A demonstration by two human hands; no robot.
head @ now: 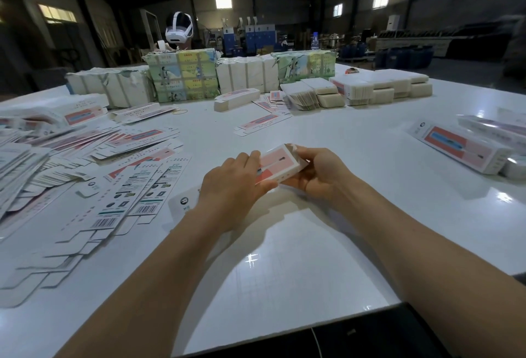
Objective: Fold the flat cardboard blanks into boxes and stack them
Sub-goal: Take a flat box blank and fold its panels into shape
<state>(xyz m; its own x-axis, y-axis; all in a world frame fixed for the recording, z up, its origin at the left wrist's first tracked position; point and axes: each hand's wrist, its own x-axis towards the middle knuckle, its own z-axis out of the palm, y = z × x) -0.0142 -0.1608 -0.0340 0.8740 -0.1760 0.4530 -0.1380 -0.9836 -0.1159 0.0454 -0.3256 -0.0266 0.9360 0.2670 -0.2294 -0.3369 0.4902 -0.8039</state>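
Both my hands hold a white carton with a pink printed face [277, 163] just above the white table [327, 244], at its middle. My left hand [236, 184] grips the near end, thumb along the lower edge and fingers over the top. My right hand [318, 171] curls round the far end, where a small flap sticks up. The carton looks partly opened into a box shape. Flat printed blanks [85, 175] lie spread in a loose heap to the left. Folded boxes [466, 147] lie at the right edge.
Wrapped bundles of blanks [182, 76] stand in a row across the far side, with stacks of flat white cartons [381, 87] beside them. A single blank [262, 123] lies mid-table. A person with a white headset [179, 29] sits behind the bundles. The table's near edge runs below my forearms.
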